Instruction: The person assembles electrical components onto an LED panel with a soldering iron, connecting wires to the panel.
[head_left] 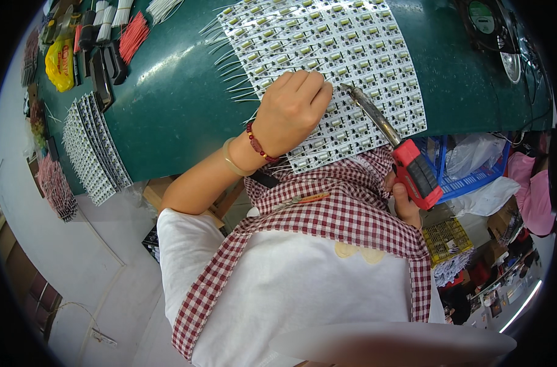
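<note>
A large white panel of small circuit boards [376,67] lies on the green table, its lower edge reaching my apron. Thin white wires [232,76] stick out along its left side, and several more run across its upper rows. My left hand [293,107] rests over the panel's middle with its fingers closed in a pinch; whatever they hold is hidden. In my right hand [407,205] is a soldering iron [416,173] with a red and black handle, partly hiding that hand. Its metal tip slants up and left to the panel, just right of my left fingers.
At left, a stack of similar panels [93,147] overhangs the table edge. Behind it lie a yellow bag [59,66], dark-handled tools [102,76] and bundles of red wires [133,38]. A black fan-like device [486,24] stands far right, above a blue basket [468,183].
</note>
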### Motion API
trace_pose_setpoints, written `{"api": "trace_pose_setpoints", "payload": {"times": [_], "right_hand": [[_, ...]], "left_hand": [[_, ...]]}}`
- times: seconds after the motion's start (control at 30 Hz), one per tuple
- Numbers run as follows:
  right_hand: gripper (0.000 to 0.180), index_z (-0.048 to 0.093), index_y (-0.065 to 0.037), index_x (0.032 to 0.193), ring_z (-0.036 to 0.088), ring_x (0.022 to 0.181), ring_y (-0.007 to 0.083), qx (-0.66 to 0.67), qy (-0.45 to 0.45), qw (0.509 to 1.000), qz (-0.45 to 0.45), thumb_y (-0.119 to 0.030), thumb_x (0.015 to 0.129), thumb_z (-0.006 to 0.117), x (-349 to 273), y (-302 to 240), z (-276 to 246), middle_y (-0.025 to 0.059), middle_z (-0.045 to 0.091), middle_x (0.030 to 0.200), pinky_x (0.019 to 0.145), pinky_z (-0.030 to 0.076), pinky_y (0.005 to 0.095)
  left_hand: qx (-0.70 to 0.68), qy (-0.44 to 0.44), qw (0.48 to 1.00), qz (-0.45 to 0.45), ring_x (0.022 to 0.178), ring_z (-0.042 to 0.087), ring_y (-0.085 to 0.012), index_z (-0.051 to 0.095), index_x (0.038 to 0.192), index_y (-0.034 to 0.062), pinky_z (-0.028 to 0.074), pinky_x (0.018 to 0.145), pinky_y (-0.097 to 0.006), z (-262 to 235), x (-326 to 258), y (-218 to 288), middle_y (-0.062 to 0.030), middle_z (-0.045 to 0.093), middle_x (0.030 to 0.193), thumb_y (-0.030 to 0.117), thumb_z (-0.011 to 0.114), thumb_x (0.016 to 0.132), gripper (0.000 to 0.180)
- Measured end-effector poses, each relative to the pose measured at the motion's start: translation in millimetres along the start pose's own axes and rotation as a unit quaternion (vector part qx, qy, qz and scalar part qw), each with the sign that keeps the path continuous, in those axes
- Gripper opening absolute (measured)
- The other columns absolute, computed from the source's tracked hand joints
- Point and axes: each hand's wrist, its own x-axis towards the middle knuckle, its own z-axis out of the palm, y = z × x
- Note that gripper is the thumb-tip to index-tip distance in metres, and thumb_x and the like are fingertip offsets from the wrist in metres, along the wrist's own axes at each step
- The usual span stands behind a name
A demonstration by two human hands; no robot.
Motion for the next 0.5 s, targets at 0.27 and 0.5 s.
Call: {"api": "trace_pose_setpoints", "payload": {"times": [0.27,0.5], "right_hand": [[0.027,0.068,-0.004,0.091,0.062,0.066,0.0226,-0.025,-0.011,1.0,-0.007,-0.029,0.083,0.072,0.5,4.1,-0.1,0.0092,0.063,0.081,0.057,0.046,0.0323],[0.028,0.068,-0.004,0.087,0.062,0.064,0.0192,-0.05,-0.015,0.999,-0.007,-0.032,0.085,0.07,-2.3,3.8,-3.7,0.0064,0.063,0.078,0.057,0.046,0.0305]], "left_hand": [[0.009,-0.002,1.0,0.012,0.067,0.054,-0.0207,0.067,0.092,0.0012,0.044,0.057,-0.032,0.4,-1.5,0.4,-0.0064,0.05,0.074,0.002,0.065,0.069,0.023],[0.008,0.003,1.0,0.02,0.067,0.053,-0.0209,0.067,0.093,-0.0003,0.044,0.058,-0.033,1.5,-0.8,0.9,-0.0067,0.05,0.075,0.001,0.065,0.069,0.023]]}}
